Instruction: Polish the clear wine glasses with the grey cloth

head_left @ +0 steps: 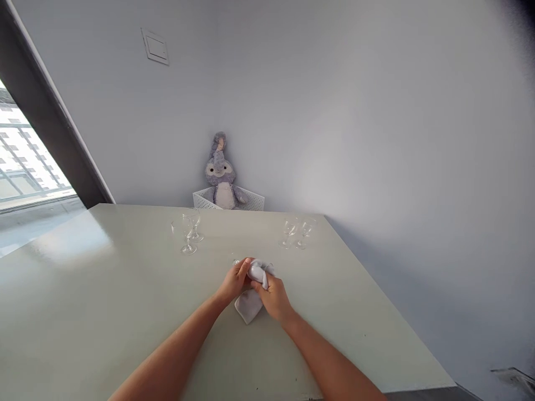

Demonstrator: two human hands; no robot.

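Observation:
My left hand [234, 280] is closed around a clear stemmed glass [236, 262], held on its side; its foot shows just beyond my fingers at the left, and most of it is hidden. A white cloth [248, 306] is bunched at the bowl end, where my right hand [272, 295] grips it. One corner of the cloth hangs down below both hands. Whether the cloth reaches inside the bowl is hard to make out. Both hands are close together over the middle of the table.
Two stemmed glasses [189, 248] stand upright on the pale table [125, 312] at the left. Two more glasses [285, 244] stand at the back right. Behind the far edge, a plush toy [224, 195] sits in a white perforated basket [256, 202] against the wall.

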